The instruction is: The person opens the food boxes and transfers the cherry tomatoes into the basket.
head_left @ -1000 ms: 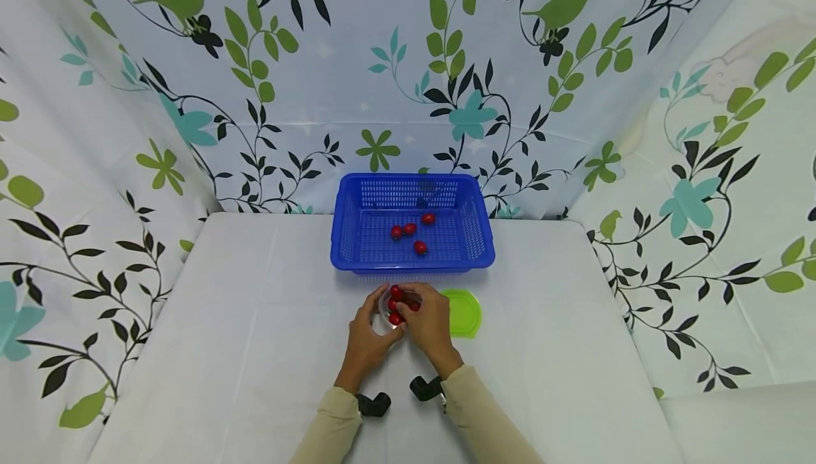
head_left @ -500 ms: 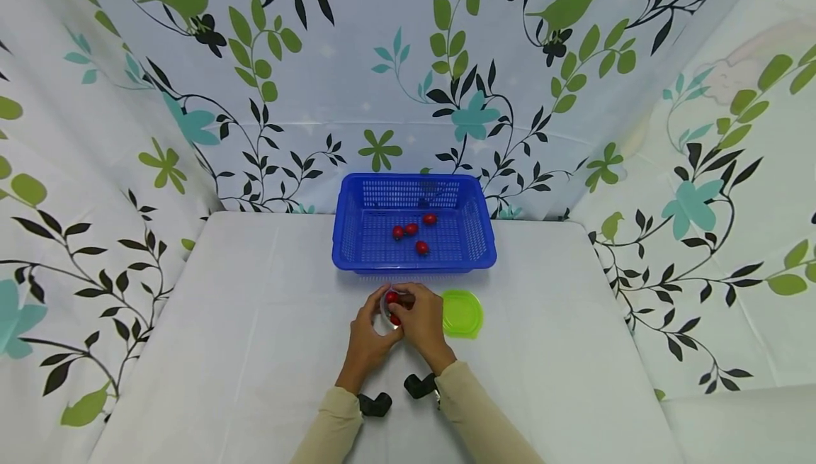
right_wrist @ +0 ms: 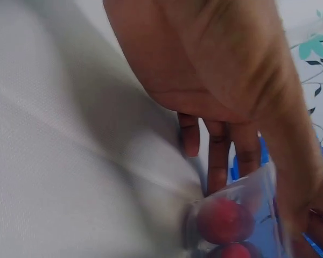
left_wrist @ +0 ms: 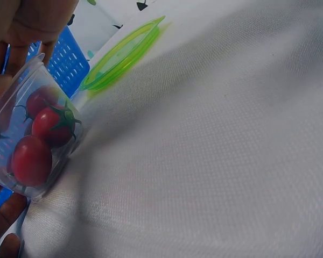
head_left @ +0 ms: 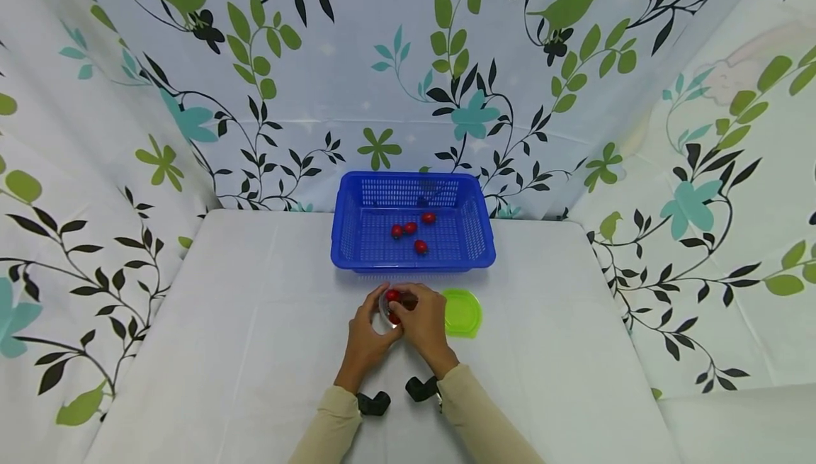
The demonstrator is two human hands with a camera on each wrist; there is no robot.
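Observation:
My left hand [head_left: 368, 340] grips the side of a clear plastic tub [left_wrist: 49, 79] on the white table. Several cherry tomatoes [left_wrist: 32, 160], some with green stalks, lie inside it. My right hand [head_left: 427, 324] reaches over the tub's right side, thumb in at the mouth. Between its thumb and index fingertip shows a red cherry tomato [head_left: 393, 295], pinched at the opening. The other right fingers [right_wrist: 218, 156] reach down behind the tub in the right wrist view. Part of the tub is hidden by both hands in the head view.
Behind the hands stands a blue plastic basket [head_left: 341, 237] holding several loose cherry tomatoes [head_left: 421, 246]. A bright green lid [head_left: 463, 313] lies right of the tub, close to my right hand. Patterned curtains [head_left: 408, 60] enclose the table at the back and sides.
My right hand has shifted slightly left over the tub, and the tomatoes at its mouth have moved or become covered. The left hand, basket and lid stay in place.

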